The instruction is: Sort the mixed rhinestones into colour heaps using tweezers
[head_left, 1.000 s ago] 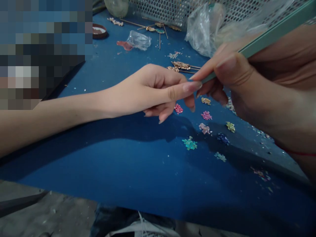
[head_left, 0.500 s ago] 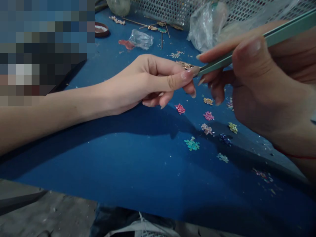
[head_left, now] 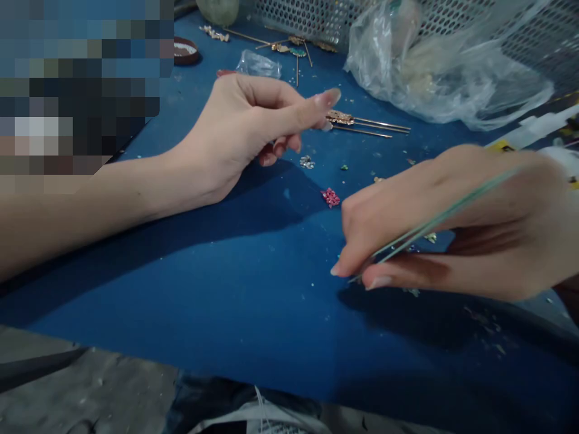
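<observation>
My left hand [head_left: 246, 129] hovers over the blue mat [head_left: 217, 271], forefinger and thumb pressed together and the other fingers curled; what they pinch is too small to see. Just beyond its fingertips a gold hairpin [head_left: 362, 122] lies on the mat. My right hand [head_left: 456, 226] is closed on thin green tweezers [head_left: 434, 223], blurred by motion. Their tips touch the mat near its middle, and the hand covers most of the coloured sequin piles. A pink sequin cluster [head_left: 330, 197] and a silver one [head_left: 307, 161] lie between the hands.
A crumpled clear plastic bag [head_left: 452, 66] leans on a perforated metal basket [head_left: 312, 18] at the back. More hairpins [head_left: 294, 48], a small clear packet [head_left: 257, 63] and a brown dish [head_left: 185, 51] lie far left. The mat's front edge [head_left: 136, 355] is near me.
My right hand dropped with the tweezers from the left fingertips to the mat. My left hand lifted and drew back to the left.
</observation>
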The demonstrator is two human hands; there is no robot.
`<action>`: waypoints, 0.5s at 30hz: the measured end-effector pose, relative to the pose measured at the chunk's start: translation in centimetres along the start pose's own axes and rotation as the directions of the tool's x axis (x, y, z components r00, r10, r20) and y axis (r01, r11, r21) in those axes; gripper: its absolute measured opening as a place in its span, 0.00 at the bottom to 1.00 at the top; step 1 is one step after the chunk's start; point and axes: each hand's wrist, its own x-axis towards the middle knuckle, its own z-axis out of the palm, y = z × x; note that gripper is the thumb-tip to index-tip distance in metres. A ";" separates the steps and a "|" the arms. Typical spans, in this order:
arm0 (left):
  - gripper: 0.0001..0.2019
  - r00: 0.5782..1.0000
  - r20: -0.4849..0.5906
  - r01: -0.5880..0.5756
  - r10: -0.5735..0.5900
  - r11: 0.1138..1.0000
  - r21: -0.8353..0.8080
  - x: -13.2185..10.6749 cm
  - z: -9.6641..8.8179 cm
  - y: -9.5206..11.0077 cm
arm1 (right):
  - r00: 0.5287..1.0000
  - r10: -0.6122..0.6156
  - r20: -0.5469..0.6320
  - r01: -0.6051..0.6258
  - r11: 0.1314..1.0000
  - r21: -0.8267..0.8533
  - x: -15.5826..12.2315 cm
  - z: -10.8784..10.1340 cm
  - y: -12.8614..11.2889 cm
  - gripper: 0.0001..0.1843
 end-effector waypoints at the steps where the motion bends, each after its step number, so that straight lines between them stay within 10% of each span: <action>1: 0.17 1.000 -0.020 0.020 -0.020 1.000 0.001 0.0 0.0 -0.1 | 0.997 -0.029 0.078 0.025 0.998 0.050 -0.2 0.1 0.2 0.07; 4: 0.16 0.998 -0.039 0.055 -0.054 0.998 0.023 0.2 0.0 -0.4 | 0.970 -0.048 0.238 0.016 0.991 0.133 -0.5 0.2 0.5 0.07; 15: 0.13 0.986 -0.079 0.143 -0.144 0.990 -0.019 0.5 0.3 0.0 | 0.964 -0.092 0.248 0.070 0.993 0.097 -0.5 0.3 0.2 0.05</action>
